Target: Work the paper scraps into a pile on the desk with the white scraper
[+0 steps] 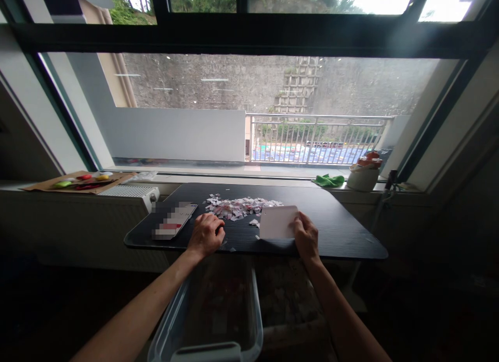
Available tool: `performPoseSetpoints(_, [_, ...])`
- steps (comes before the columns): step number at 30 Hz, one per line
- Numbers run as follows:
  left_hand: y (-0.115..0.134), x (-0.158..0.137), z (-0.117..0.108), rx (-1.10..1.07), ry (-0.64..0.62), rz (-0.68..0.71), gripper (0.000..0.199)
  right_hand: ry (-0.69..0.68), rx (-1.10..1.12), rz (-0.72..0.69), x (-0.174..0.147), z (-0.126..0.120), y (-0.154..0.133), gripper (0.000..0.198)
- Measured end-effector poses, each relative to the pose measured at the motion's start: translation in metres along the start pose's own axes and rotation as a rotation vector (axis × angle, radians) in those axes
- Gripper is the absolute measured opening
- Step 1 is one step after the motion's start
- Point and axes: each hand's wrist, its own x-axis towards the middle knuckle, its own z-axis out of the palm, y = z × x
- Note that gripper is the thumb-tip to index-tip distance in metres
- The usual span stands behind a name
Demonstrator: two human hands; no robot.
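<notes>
In the head view, my right hand (307, 234) grips a white card (277, 222) by its right edge, thumb on top, and holds it over the dark table (335, 224). Left of the card and behind it lies a loose heap of small paper pieces (237, 207), white with reddish print. Near the table's front edge, my left hand (206, 232) has its fingers curled in; what they hold, if anything, is hidden. A phone-like flat item (180, 221), partly blurred out, lies just left of that hand.
Below the table's front edge stands a clear plastic bin (255, 305). A radiator (130, 193) is at the left, beside cardboard (47, 181) with coloured tools on it. On the right sill are a green cloth (328, 181) and a pale container (363, 178).
</notes>
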Motion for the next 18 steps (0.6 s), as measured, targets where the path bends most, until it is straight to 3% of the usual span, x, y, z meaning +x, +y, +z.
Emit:
performPoseSetpoints(8, [0.0006,0.0012,-0.0014,-0.003,-0.006,-0.004,0.017,-0.067,0.058,-0.026,0.0019,0.0046,0.0032,0.051])
performPoseSetpoints(18, [0.0016,0.0009,-0.0020,0.005,-0.012,-0.006,0.016,0.029,0.030,0.015,-0.0017,0.0003,-0.0043,0.043])
